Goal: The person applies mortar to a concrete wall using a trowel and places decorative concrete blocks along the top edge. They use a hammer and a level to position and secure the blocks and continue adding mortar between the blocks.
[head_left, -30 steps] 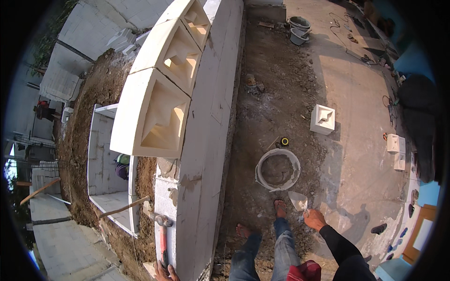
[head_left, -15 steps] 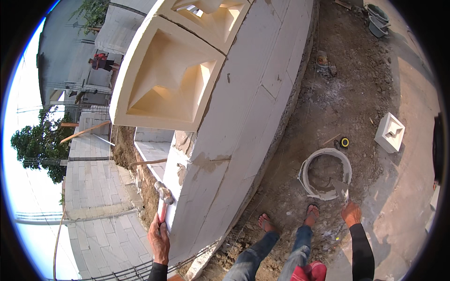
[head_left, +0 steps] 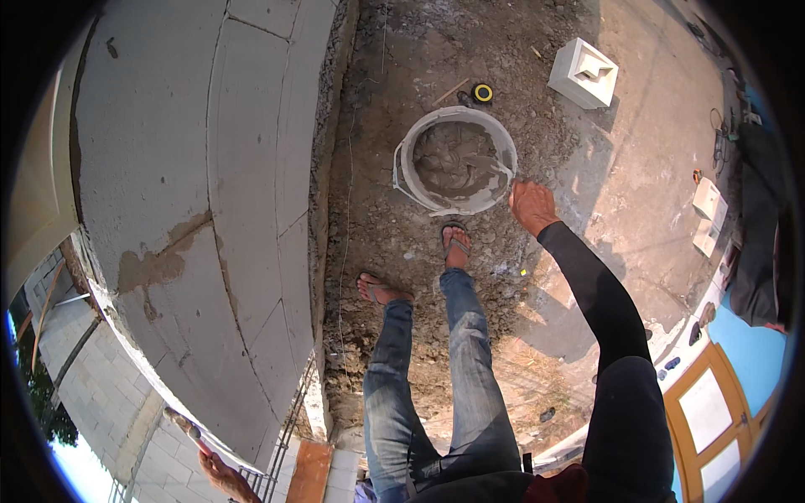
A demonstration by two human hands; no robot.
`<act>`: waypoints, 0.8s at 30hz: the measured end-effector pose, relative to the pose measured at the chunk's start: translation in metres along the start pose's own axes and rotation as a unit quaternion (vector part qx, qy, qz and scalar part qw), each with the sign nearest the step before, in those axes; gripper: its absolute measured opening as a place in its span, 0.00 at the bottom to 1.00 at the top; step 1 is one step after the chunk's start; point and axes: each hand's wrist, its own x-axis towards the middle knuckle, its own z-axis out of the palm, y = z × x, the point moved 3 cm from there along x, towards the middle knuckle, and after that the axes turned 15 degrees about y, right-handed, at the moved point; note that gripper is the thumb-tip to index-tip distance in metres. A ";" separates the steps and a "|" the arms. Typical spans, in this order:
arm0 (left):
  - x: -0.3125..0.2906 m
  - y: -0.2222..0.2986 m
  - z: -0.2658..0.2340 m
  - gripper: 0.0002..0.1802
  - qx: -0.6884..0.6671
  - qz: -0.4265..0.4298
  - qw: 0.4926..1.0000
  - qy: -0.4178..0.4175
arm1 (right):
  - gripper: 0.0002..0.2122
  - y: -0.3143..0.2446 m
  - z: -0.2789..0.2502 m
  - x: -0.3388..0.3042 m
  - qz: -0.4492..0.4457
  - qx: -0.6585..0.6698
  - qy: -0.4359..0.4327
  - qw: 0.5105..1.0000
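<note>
Mortar (head_left: pixel 449 151) lies in a white bucket (head_left: pixel 501 138) at the upper middle of the frame, standing on bare earth (head_left: pixel 470 46), its bail hanging down at the left. The right hand (head_left: pixel 533 207) is at the bucket's right rim, fingers curled round a trowel (head_left: pixel 504 170); the blade reaches into the mortar and is hard to tell from it. At the lower left, the left hand (head_left: pixel 226 478) grips a hammer (head_left: pixel 192 431) by its red handle, head toward the upper left, beside the edge of a grey wall (head_left: pixel 251 168). Just above the bucket lie a stick (head_left: pixel 451 91) and a yellow-and-black tape (head_left: pixel 482 93). A cream block (head_left: pixel 579 75) sits at the upper right, and two sandalled feet (head_left: pixel 457 244) stand below the bucket. A string (head_left: pixel 345 243) runs between wall and bucket; an orange-framed door (head_left: pixel 704 415) shows at the lower right.
</note>
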 end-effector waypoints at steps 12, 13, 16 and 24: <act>-0.032 -0.096 0.001 0.22 0.112 -0.019 0.989 -0.098 | 0.10 -0.027 0.088 0.034 -0.061 -0.049 -0.040 0.996; -0.034 -0.096 0.002 0.23 0.119 -0.034 0.987 -0.100 | 0.10 -0.030 0.095 0.030 -0.074 -0.058 -0.058 0.994; -0.034 -0.094 0.000 0.23 0.130 -0.057 0.984 -0.105 | 0.10 -0.050 0.105 0.012 -0.085 -0.032 -0.072 0.993; -0.027 -0.093 -0.001 0.24 0.106 -0.059 0.986 -0.116 | 0.22 -0.049 0.110 0.030 -0.045 0.061 -0.195 0.978</act>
